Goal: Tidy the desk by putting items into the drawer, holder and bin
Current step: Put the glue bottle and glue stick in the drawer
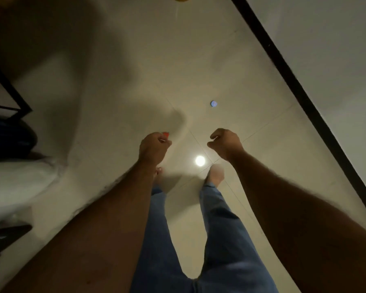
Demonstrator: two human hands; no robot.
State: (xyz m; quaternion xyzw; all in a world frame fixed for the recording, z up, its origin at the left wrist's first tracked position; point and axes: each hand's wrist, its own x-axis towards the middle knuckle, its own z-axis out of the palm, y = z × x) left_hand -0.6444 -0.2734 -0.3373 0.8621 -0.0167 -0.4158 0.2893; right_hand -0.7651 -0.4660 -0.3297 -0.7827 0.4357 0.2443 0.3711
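Two hands over floor tiles [135, 60] — left hand [153, 148] pinching small red item [166, 134] (blurred), right hand [225, 142] loosely curled, empty

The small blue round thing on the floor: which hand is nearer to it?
Right. The right hand is just below the blue round thing; the left hand, gripping something red, is lower and further left.

Open tiled floor [230, 66] lay ahead of both hands, with only a small blue disc [213, 104] lying on it beyond the right hand [225, 142]. A black frame [9, 89] and dark objects crowded the left side; a black baseboard [300, 92] and wall closed off the right.
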